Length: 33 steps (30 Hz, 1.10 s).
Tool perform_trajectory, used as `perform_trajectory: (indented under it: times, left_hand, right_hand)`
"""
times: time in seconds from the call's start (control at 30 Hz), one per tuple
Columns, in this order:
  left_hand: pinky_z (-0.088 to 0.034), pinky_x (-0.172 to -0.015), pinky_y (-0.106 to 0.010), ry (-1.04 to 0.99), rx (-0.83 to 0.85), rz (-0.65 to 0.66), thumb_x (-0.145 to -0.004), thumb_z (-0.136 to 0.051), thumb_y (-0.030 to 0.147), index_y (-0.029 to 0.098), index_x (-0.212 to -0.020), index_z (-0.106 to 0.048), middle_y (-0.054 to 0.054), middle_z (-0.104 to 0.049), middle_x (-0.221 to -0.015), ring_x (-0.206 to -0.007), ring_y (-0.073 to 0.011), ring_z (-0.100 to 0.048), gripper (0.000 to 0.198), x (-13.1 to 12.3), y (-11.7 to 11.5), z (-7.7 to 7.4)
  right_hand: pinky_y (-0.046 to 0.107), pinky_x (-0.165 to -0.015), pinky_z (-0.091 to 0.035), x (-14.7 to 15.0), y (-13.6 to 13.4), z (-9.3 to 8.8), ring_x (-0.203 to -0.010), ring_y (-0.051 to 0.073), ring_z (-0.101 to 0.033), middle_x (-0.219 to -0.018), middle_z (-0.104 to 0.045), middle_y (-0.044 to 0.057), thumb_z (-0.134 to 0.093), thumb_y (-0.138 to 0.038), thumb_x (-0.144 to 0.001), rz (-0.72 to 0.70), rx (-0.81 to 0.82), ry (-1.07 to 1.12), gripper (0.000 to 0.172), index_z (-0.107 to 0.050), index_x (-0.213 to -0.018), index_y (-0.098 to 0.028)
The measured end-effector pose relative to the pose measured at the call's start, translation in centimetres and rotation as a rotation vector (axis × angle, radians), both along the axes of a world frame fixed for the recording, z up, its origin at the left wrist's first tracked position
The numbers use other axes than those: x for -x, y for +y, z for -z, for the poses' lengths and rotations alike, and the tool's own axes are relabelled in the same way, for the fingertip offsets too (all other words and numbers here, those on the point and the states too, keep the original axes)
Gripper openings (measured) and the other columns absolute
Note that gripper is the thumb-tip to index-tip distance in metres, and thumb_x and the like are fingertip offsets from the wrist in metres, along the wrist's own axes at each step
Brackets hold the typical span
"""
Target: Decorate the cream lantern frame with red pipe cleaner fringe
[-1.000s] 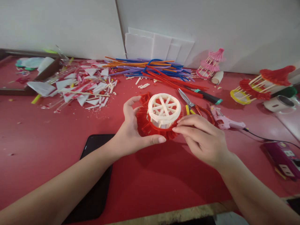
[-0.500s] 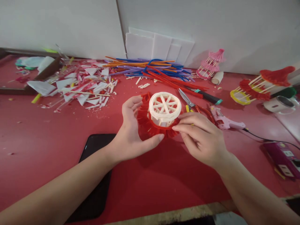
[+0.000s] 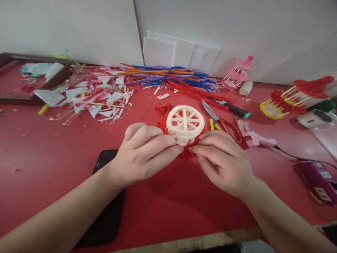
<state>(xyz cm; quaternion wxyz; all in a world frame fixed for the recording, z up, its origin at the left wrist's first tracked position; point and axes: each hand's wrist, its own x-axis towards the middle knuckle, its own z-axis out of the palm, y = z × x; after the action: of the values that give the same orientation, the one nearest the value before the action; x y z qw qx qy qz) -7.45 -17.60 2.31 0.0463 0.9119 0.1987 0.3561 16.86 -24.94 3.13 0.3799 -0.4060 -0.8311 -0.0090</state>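
Note:
A small craft model stands at the table's middle: a cream spoked wheel (image 3: 185,121) on short posts above a red fringed ring (image 3: 162,111). My left hand (image 3: 142,151) is closed over the ring's near left side, fingers curled and pressed against it below the wheel. My right hand (image 3: 223,160) pinches the ring's near right edge with fingertips together. The fingertips of both hands nearly meet in front of the wheel. Most of the red ring is hidden under my hands.
Behind the model lie scissors (image 3: 218,117), a pink glue gun (image 3: 254,137) with its cord, a black-handled tool (image 3: 235,110) and a pile of coloured straws (image 3: 171,79). Paper scraps (image 3: 89,96) lie at the left, finished models (image 3: 295,96) at the right, a black phone (image 3: 107,214) under my left arm.
My left hand has swung from cupping the ring's left side, fingers spread, to closing over its near edge. My right hand shifted slightly left.

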Motion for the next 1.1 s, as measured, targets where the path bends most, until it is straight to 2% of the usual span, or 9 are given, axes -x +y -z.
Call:
perform_trajectory:
  times: [0.17, 0.33, 0.47, 0.57, 0.73, 0.87, 1.1]
  left_hand:
    - [-0.052, -0.088, -0.043, 0.034, -0.016, 0.036, -0.090, -0.070, 0.027, 0.039, -0.116, -0.070, 0.000, -0.075, -0.097, -0.095, -0.0249, -0.068, 0.028, 0.1, 0.4, 0.3]
    - [-0.055, -0.081, -0.040, 0.032, -0.238, 0.039, -0.093, -0.068, 0.022, 0.030, -0.109, -0.070, -0.002, -0.075, -0.095, -0.089, -0.0230, -0.068, 0.018, -0.3, 0.3, -0.2]
    - [-0.055, -0.080, -0.037, 0.038, -0.352, -0.004, -0.093, -0.068, 0.017, 0.023, -0.104, -0.068, -0.002, -0.074, -0.092, -0.087, -0.0211, -0.067, 0.013, -0.6, 0.2, -0.5]
    - [-0.055, -0.080, -0.038, 0.030, -0.339, -0.028, -0.092, -0.069, 0.019, 0.022, -0.105, -0.066, -0.004, -0.073, -0.095, -0.088, -0.0220, -0.067, 0.014, -0.7, 0.1, -0.1]
    - [-0.055, -0.083, -0.041, -0.080, -0.183, -0.094, -0.088, -0.069, 0.018, 0.021, -0.097, -0.058, -0.008, -0.070, -0.099, -0.089, -0.0226, -0.066, 0.014, -1.0, 0.3, 0.5]
    - [-0.055, -0.081, -0.040, -0.043, -0.242, -0.096, -0.087, -0.068, 0.014, 0.021, -0.103, -0.061, -0.007, -0.071, -0.099, -0.088, -0.0227, -0.065, 0.018, -1.0, 0.2, 0.5]
    - [-0.052, -0.081, -0.039, 0.028, -0.339, -0.084, -0.089, -0.070, 0.015, 0.023, -0.108, -0.067, -0.002, -0.077, -0.099, -0.090, -0.0218, -0.066, 0.021, -0.7, -0.5, -0.1]
  right_hand:
    - [0.041, -0.085, -0.057, -0.6, 0.4, 0.1, -0.092, 0.020, -0.065, -0.096, -0.072, 0.007, -0.063, -0.006, -0.091, -0.009, 0.031, 0.001, 0.020, -0.070, -0.107, -0.018]
    - [0.038, -0.094, -0.054, -0.9, 0.9, 0.2, -0.102, 0.020, -0.066, -0.106, -0.073, 0.009, -0.065, -0.014, -0.093, 0.039, 0.068, 0.008, 0.013, -0.069, -0.104, -0.017]
    - [0.038, -0.102, -0.052, -1.1, 1.1, 0.4, -0.109, 0.020, -0.067, -0.108, -0.076, 0.006, -0.065, -0.014, -0.094, 0.015, 0.092, 0.008, 0.011, -0.069, -0.101, -0.020]
    - [0.038, -0.099, -0.054, -0.9, 1.1, 0.3, -0.103, 0.019, -0.068, -0.105, -0.077, 0.005, -0.065, -0.013, -0.093, 0.013, 0.084, 0.021, 0.011, -0.069, -0.101, -0.020]
    - [0.036, -0.089, -0.056, -0.1, 0.7, -0.1, -0.093, 0.019, -0.069, -0.097, -0.077, 0.008, -0.065, -0.010, -0.092, 0.034, 0.020, 0.008, 0.009, -0.071, -0.097, -0.015]
    - [0.038, -0.091, -0.056, 0.3, 0.5, -0.2, -0.094, 0.021, -0.067, -0.098, -0.077, 0.010, -0.066, -0.007, -0.091, 0.025, -0.060, -0.079, 0.012, -0.072, -0.099, -0.012]
    - [0.039, -0.090, -0.057, 0.3, 0.4, -0.2, -0.093, 0.021, -0.065, -0.097, -0.076, 0.010, -0.064, -0.006, -0.092, 0.033, -0.077, -0.109, 0.016, -0.074, -0.101, -0.012]
